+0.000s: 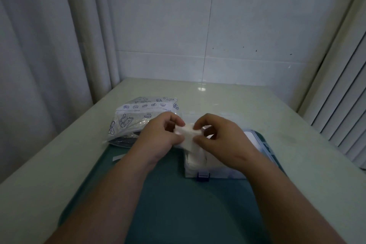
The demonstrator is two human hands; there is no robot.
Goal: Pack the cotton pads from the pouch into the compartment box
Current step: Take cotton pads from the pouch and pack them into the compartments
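Both hands hold a small stack of white cotton pads (188,134) just above the clear compartment box (223,170). My left hand (160,138) pinches the pads' left side, and my right hand (219,136) pinches the right side. The box sits on a teal mat (178,204) with a blue latch (203,176) at its front edge. White pads (195,161) fill its left compartment. The printed plastic pouch (138,119) lies to the left behind my left hand. My right hand and forearm hide much of the box.
The mat lies on a pale table (257,109) set against a tiled wall. A curtain (49,55) hangs at the left and slatted blinds (340,115) stand at the right. A small white strip (118,157) lies at the mat's left edge.
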